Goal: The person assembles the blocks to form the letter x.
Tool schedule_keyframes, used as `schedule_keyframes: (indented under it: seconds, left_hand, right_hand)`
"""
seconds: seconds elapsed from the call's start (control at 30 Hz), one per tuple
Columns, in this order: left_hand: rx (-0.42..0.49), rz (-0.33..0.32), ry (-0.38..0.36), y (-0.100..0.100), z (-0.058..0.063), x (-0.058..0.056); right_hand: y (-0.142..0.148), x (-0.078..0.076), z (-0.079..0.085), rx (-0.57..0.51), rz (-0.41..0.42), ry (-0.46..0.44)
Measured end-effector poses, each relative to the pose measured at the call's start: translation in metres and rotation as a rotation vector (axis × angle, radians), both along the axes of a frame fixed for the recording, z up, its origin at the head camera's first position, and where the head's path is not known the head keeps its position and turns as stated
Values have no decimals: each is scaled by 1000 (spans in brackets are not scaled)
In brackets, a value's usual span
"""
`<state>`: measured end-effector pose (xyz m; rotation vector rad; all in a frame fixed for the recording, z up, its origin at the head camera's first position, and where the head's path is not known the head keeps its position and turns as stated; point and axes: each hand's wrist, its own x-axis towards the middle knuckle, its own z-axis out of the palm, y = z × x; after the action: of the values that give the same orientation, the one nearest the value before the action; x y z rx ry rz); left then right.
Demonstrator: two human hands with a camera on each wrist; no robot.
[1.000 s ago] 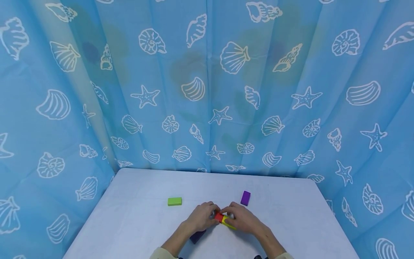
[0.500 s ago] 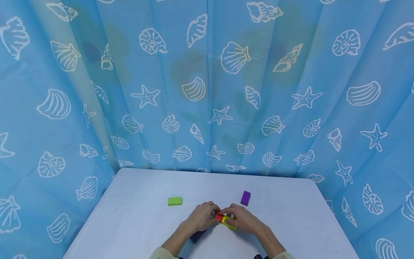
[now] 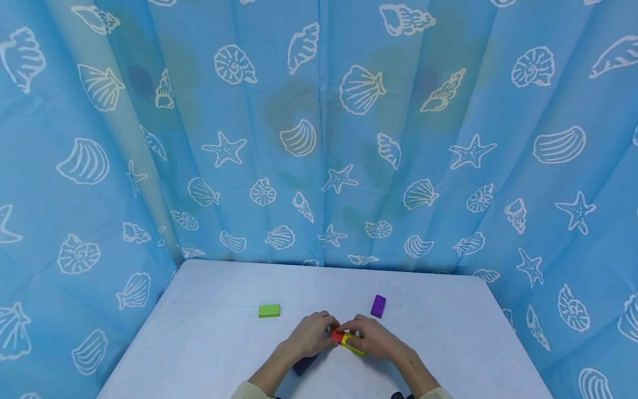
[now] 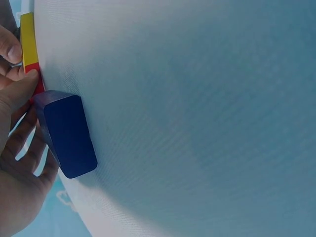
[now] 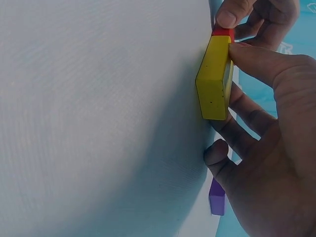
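Note:
A red block (image 3: 338,336) and a yellow block (image 3: 353,343) lie end to end on the white table. My left hand (image 3: 314,333) pinches the red block between thumb and fingers. The yellow block is pinched by my right hand (image 3: 374,337), its thumb on the near side and fingers on the far side. Fingers of both hands meet over the join in the head view. Beside my left hand sits a dark blue block (image 4: 69,136), partly under the wrist in the head view. Much of the red block is hidden by fingers.
A light green block (image 3: 269,310) lies on the white table (image 3: 209,338) farther back on the left. Behind my right hand is a purple block (image 3: 378,306). A blue curtain (image 3: 319,138) with white shell prints hangs around the table's back and sides.

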<state>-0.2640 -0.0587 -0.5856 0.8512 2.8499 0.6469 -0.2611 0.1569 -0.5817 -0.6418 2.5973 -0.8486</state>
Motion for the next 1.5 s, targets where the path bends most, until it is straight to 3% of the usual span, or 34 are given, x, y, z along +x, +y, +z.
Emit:
schedule_keyframes:
  seconds: [0.27, 0.97, 1.5]
  left_hand:
    - [5, 6, -17, 0, 0, 1]
    - [9, -28, 20, -2, 1, 0]
    - [2, -21, -17, -5, 2, 5]
  right_hand:
    - [1, 0, -2, -29, 7, -14]
    - [4, 0, -3, -78, 1, -33]
    - [4, 0, -3, -77, -3, -34]
